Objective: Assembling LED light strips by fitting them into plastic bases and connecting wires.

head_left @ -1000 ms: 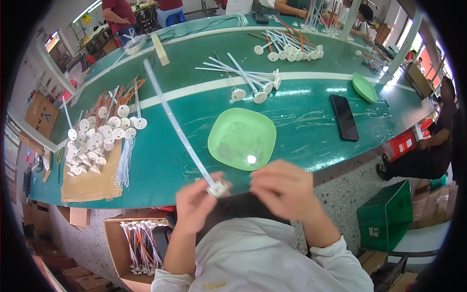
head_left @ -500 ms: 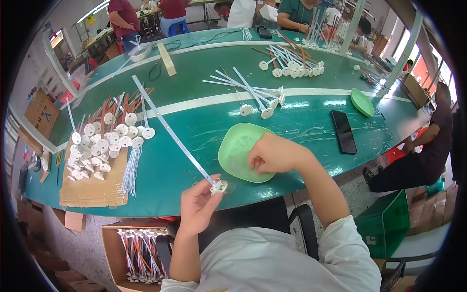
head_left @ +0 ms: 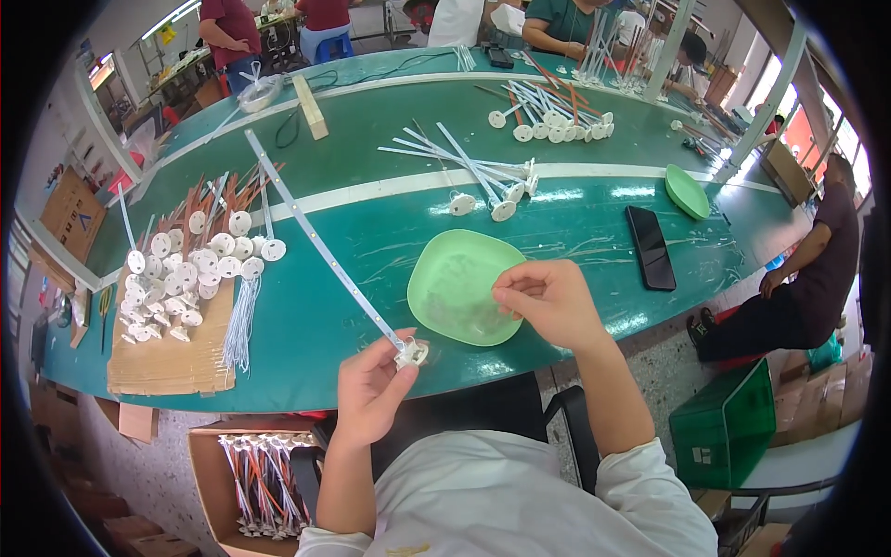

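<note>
My left hand [head_left: 368,395] pinches the white plastic base [head_left: 412,354] of an LED strip [head_left: 317,240], and the narrow strip slants up and away to the left. Over the right rim of a light green dish [head_left: 453,249], my right hand [head_left: 549,302] has thumb and fingertips pressed together. Whatever they hold, if anything, is too small to make out. Tiny clear or greyish pieces, hard to tell apart, lie in the bottom of the dish.
White-based strips are heaped on cardboard [head_left: 172,367] at left beside a bundle of thin white wires [head_left: 243,325]. More strips [head_left: 501,190] lie beyond the dish. A phone [head_left: 652,249] and a second green dish [head_left: 687,193] are at right. Below stands a box of strips [head_left: 206,492].
My right hand has lifted out of the dish and moved slightly right, its fingertips now pinched at the rim. My left hand still holds the LED strip. A seated person at right has straightened up.
</note>
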A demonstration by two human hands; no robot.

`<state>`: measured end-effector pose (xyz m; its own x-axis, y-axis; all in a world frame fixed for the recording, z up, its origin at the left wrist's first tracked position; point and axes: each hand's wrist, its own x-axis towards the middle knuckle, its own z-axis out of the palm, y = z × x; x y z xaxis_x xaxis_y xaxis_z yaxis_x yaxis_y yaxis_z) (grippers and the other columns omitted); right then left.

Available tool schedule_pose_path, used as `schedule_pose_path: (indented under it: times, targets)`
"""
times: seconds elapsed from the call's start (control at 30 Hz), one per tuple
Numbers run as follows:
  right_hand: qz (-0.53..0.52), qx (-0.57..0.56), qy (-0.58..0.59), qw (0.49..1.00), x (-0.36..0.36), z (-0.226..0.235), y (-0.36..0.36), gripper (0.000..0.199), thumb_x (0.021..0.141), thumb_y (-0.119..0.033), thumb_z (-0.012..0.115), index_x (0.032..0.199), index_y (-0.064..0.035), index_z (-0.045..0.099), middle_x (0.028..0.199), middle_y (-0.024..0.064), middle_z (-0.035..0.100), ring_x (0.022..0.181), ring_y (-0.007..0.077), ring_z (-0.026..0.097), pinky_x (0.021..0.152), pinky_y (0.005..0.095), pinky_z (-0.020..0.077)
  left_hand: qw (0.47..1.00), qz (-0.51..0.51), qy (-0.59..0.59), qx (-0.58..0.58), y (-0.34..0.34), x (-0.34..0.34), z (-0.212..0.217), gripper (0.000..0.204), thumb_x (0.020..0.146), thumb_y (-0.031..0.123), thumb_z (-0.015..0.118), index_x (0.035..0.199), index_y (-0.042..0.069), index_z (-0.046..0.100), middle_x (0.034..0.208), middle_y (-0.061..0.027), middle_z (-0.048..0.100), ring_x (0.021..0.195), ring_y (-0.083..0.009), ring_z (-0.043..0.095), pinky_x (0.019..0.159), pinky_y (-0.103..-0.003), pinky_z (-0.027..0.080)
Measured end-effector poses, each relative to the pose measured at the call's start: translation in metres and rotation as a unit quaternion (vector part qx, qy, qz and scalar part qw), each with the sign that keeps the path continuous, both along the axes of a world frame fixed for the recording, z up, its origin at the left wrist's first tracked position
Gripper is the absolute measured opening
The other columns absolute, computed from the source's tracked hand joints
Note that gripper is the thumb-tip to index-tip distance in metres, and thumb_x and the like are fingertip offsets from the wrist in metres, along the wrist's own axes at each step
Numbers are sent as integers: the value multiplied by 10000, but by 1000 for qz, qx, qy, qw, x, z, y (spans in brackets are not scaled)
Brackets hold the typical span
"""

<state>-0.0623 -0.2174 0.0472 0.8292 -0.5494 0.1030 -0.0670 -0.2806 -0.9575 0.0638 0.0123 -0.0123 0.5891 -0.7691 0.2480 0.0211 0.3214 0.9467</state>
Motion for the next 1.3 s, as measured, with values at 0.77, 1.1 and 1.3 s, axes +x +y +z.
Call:
schedule_pose_path:
  times: [0.77,1.1,1.3]
  targets:
    - [-51,-23,-174,983,-42,-12,99,56,776,17,755,827,9,736,800,97,706,725,146,658,617,260,500,960,17,131,-247,-19,-58,35,522,983,306,573,1351,-50,472,1179,-168,622,1049,-268,596,853,-375,476]
    - [-65,5,-272,960,-56,-44,118,137,779,126,716,901,66,696,894,133,676,744,154,608,598,265,454,930,-52,203,-302,-35,-83,49,563,1020,420,463,1386,-4,401,1131,-145,594,940,-196,506,704,-325,423]
    - [-114,97,-341,928,-49,-61,134,119,842,80,688,944,24,714,849,93,662,707,102,569,584,226,426,931,-50,225,-285,-40,-91,44,559,1018,442,459,1364,5,423,1104,-126,593,897,-184,497,671,-301,408]
